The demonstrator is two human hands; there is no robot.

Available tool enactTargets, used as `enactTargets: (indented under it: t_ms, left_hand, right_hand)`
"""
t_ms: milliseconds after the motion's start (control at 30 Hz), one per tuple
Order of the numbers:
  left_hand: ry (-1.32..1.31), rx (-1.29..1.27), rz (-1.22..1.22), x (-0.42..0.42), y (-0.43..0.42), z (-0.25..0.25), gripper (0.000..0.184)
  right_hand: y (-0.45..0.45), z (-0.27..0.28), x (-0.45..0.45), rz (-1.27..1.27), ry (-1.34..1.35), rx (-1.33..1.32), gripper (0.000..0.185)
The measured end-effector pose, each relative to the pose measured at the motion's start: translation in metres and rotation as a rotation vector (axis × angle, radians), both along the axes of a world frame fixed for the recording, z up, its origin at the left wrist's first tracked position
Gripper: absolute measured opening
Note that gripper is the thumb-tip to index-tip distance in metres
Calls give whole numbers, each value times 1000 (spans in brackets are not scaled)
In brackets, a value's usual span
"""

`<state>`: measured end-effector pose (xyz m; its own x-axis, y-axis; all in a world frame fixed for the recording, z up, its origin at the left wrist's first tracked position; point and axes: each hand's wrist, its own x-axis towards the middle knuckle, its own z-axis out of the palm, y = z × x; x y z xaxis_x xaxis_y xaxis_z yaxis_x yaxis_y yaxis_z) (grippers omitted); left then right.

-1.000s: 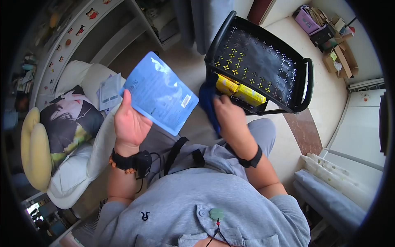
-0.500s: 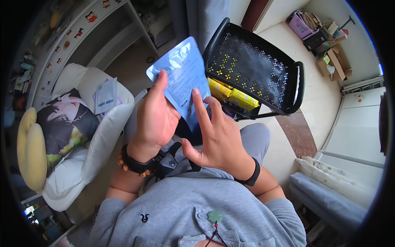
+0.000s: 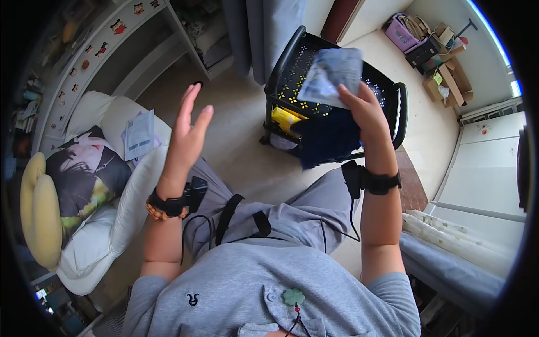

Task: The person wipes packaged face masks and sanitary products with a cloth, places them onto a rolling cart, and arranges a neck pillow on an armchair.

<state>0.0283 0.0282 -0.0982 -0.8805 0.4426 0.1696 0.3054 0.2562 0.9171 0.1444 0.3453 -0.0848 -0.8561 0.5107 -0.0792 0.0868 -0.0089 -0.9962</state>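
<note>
My right hand (image 3: 371,115) holds a pale blue, shiny pouch (image 3: 332,76) by its near right corner, thumb on top. The pouch is slightly blurred and lies over the top tray of a black rolling cart (image 3: 276,70); I cannot tell whether it touches the tray. Below the pouch, a dark navy cloth (image 3: 330,140) hangs at the cart's near side; what holds it up is hidden. My left hand (image 3: 188,132) is raised on the left with its fingers stretched out, holding nothing. A yellow packet (image 3: 287,120) shows on the cart's lower level.
On the left stands a white padded seat (image 3: 143,185) with a printed cushion (image 3: 90,168), a yellow plush piece (image 3: 42,213) and a flat packet (image 3: 139,135). A purple crate (image 3: 401,33) and cardboard boxes (image 3: 452,78) are at the far right.
The pouch has moved from my left hand to my right, going right and over the cart. My left hand has let go and drawn left. The navy cloth now shows in front of the cart.
</note>
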Motion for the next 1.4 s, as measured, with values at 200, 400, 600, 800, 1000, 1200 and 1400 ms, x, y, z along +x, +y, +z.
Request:
enactTargets:
  t_ms: [200,400,600,800,1000,1200,1400]
  left_hand:
    - [345,-586,199,-53,-77,-10,48]
    - [-63,-721,172,-100,-162,-21,53]
    - [-272,-359,137,-102,-155,12,48]
    - [-61,-429,236,-138,-206,24,52]
    - [-203,-821,333,-204,-278,-63,64]
    - [-422,-813,312,-175,-238,-63,65]
    - [-246,-1156,350,-195,-247,-85,95]
  right_hand:
    - [-1,-2,-30,152,-397,160,53]
    - [-26,19,-13,198,-365,888,62]
    - [-41,14,-17,111,-544,1083,55]
    - [-67,51,18,63,-198,901,56]
    - [-90,56,61,380,-38,630,50]
    - [-111,34,64,452,-156,559,54]
    - [-123,14,67,479,-233,812,57]
